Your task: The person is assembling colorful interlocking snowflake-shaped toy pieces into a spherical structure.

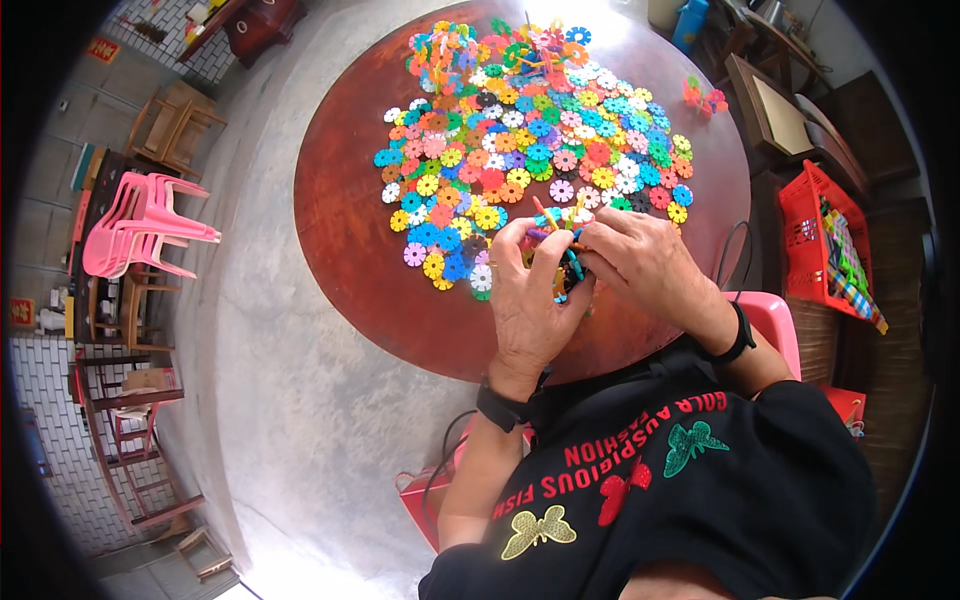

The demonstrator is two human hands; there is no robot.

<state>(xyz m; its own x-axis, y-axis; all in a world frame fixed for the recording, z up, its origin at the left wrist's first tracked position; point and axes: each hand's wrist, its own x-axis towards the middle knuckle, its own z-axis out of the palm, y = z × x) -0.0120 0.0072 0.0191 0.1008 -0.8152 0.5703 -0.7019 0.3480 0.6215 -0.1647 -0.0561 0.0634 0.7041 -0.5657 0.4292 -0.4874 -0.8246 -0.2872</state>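
Both hands, left hand point(535, 290) and right hand point(640, 260), hold a tight grip on a cluster of interlocking plastic discs point(562, 250).

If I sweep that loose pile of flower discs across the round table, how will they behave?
The flower discs look like thin flat plastic, so probably light and apt to slide. Lying loose and overlapped, they would likely scatter. The round table looks glossy, so little friction.

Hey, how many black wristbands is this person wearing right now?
2. One black wristband sits on the left wrist, at the round brown table's near edge; the other black wristband is on the right wrist, beside the pink seat.
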